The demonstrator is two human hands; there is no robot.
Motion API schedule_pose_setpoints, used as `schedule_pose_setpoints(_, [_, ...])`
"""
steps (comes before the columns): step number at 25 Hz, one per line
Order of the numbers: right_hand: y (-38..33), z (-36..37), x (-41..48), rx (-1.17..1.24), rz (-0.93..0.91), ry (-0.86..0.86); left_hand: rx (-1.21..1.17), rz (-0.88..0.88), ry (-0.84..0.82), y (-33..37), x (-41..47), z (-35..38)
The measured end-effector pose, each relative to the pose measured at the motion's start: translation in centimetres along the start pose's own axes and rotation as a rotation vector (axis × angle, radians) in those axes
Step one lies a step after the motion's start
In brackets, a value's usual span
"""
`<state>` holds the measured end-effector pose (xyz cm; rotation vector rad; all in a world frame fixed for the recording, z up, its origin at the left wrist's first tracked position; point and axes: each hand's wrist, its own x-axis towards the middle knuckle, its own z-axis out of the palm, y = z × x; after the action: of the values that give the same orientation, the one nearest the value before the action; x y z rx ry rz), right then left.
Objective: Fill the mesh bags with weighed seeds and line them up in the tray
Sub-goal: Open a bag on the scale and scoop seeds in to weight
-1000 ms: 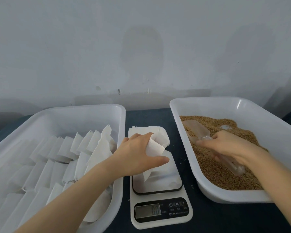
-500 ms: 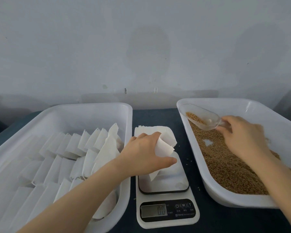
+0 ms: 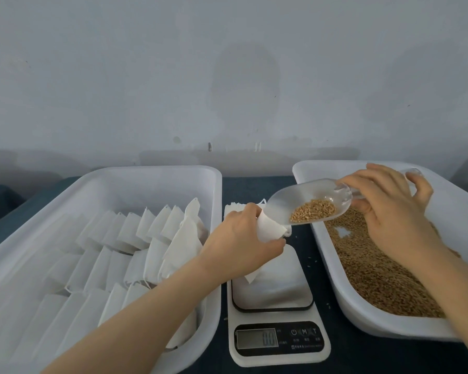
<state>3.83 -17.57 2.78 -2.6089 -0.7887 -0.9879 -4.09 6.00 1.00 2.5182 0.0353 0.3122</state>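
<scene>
My left hand (image 3: 238, 247) grips a white mesh bag (image 3: 268, 229) above the scale (image 3: 276, 298), holding its mouth open toward the right. My right hand (image 3: 389, 211) holds a clear plastic scoop (image 3: 308, 203) by its handle. The scoop carries a small heap of brown seeds (image 3: 312, 210), and its lip touches the bag's mouth. The bag's lower corner hangs down onto the scale platform. The white tray on the left (image 3: 152, 182) holds several rows of white bags (image 3: 135, 247). On the right, another white tray (image 3: 362, 314) is filled with brown seeds (image 3: 376, 276).
The scale's display (image 3: 257, 338) reads zero, near the table's front edge. A stack of flat white bags (image 3: 234, 209) lies behind the scale. A few loose seeds dot the dark tabletop (image 3: 316, 265) between scale and seed tray. A grey wall stands close behind.
My right hand lifted the scoop out of the seed tray with seeds in it and swung it left to the bag's mouth. My left hand raised the bag slightly.
</scene>
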Motion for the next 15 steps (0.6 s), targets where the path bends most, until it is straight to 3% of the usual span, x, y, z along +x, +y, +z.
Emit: schedule_pose_setpoints(15, [0.02,0.57,-0.14,-0.128,-0.229,-0.018,0.272,0.113,-0.134,-0.12,-0.13,0.48])
